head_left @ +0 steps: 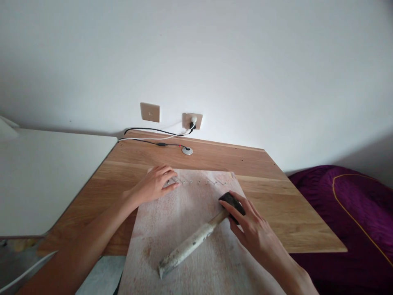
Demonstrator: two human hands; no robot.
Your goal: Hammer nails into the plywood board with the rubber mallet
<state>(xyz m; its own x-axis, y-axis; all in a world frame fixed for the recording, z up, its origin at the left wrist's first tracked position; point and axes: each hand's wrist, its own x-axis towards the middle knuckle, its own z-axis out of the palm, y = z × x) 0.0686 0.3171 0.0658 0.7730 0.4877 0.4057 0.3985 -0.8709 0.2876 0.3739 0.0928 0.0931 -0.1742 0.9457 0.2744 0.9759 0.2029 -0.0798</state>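
Note:
My right hand grips the dark head of a hammer on the right part of a pale, worn board. The hammer's light, stained wooden handle slants down to the left across the board. Along the board's far edge runs a row of several small nails, some of them leaning. At the left end of this row rests my left hand, its thumb and fingers apart around the leftmost nails. Whether its fingertips touch a nail I cannot tell.
Beneath the board is a wooden tabletop, with a round cable grommet and black and white cables near the wall. A plug sits in the wall socket. To the left is a white surface; purple fabric lies to the right.

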